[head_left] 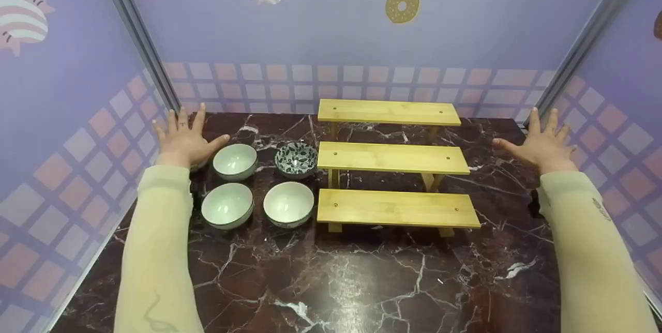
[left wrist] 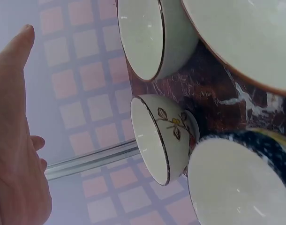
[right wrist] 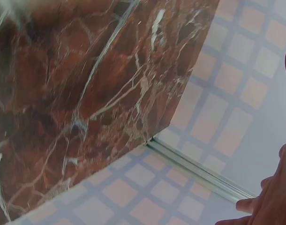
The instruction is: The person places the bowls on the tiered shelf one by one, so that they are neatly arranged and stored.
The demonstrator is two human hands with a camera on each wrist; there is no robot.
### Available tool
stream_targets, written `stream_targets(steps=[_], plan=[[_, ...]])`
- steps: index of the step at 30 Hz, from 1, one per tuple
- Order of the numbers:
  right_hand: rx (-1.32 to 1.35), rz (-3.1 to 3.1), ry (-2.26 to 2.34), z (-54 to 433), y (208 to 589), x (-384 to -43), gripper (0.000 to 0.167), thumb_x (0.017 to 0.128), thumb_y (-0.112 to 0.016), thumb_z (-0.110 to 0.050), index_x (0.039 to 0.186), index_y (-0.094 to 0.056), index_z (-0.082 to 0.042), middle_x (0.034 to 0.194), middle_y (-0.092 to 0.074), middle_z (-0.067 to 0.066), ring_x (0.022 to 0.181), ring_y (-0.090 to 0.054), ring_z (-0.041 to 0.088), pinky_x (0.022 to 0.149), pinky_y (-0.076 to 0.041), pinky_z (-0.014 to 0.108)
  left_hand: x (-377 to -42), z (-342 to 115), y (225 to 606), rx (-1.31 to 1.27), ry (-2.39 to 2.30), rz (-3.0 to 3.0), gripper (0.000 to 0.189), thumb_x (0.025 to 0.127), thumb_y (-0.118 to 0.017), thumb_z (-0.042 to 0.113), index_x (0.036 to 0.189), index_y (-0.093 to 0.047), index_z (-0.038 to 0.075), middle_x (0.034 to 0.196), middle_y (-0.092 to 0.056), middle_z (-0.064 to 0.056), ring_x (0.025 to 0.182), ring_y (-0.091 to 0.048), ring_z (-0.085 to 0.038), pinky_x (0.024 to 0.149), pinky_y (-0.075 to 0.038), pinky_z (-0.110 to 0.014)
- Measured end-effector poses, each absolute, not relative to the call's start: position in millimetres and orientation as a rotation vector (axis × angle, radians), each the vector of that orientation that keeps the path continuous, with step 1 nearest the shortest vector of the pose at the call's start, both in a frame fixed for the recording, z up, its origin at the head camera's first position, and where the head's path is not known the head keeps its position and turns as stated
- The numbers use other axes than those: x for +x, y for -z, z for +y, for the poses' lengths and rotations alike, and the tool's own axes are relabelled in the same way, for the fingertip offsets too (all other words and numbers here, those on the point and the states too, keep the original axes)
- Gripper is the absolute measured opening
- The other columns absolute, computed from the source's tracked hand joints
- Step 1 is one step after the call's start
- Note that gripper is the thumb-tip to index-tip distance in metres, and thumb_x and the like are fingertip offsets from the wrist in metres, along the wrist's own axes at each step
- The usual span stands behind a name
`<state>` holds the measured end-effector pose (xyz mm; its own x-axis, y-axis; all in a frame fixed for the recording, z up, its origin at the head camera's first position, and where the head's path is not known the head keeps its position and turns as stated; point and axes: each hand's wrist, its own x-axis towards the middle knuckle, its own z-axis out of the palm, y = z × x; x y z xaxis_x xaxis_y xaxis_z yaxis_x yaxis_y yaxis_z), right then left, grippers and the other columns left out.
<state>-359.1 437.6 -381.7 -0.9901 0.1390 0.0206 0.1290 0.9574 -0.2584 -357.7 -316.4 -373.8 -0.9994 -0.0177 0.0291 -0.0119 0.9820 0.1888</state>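
My left hand (head_left: 186, 139) is held with fingers spread at the left, nearest the back-left pale bowl (head_left: 235, 161). It holds nothing. Beside that bowl stands a dark-patterned bowl (head_left: 296, 160); in front are another pale bowl (head_left: 227, 205) and a white-lined bowl (head_left: 289, 202). All are upright. The left wrist view shows a bowl with a leaf design (left wrist: 169, 131) close to the hand. Over on the right, my right hand (head_left: 545, 144) also spreads its fingers, holding nothing. Between the hands rises a stepped wooden stand (head_left: 393, 157) with three planks.
A dark red marbled tabletop (head_left: 372, 281) with white veins lies under everything. Purple panels (head_left: 336, 28) with checked lower bands close off the back and both sides. Metal corner posts (head_left: 584, 43) stand at the back left and back right.
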Motion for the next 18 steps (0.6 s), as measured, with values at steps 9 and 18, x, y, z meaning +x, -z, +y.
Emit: stream_targets(steps=[9, 18], plan=[[-0.269, -3.050, -0.747, 434.5, 385.7, -354.2, 0.124, 0.089, -0.040, -0.086, 0.154, 0.036, -0.013, 0.153, 0.045, 0.031, 0.135, 0.019, 0.077, 0.105, -0.004, 0.094, -341.8, -336.0, 380.3, 0.028, 0.401, -3.063, 0.112, 0.090, -0.029, 0.089, 0.165, 0.013, 0.017, 0.162, -0.004, -0.043, 0.151, 0.003, -0.063, 0.119, 0.016, -0.080], [-0.264, -2.934, -1.045, 432.2, 393.9, -342.2, 0.108, 0.098, -0.033, -0.076, 0.159, 0.025, -0.009, 0.162, 0.025, 0.037, 0.148, 0.013, 0.064, 0.117, -0.003, 0.086, -323.2, -363.0, 379.7, 0.089, 0.470, -3.086, 0.107, 0.093, -0.030, 0.084, 0.165, 0.014, 0.018, 0.161, -0.015, -0.042, 0.148, -0.008, -0.064, 0.121, -0.003, -0.081]])
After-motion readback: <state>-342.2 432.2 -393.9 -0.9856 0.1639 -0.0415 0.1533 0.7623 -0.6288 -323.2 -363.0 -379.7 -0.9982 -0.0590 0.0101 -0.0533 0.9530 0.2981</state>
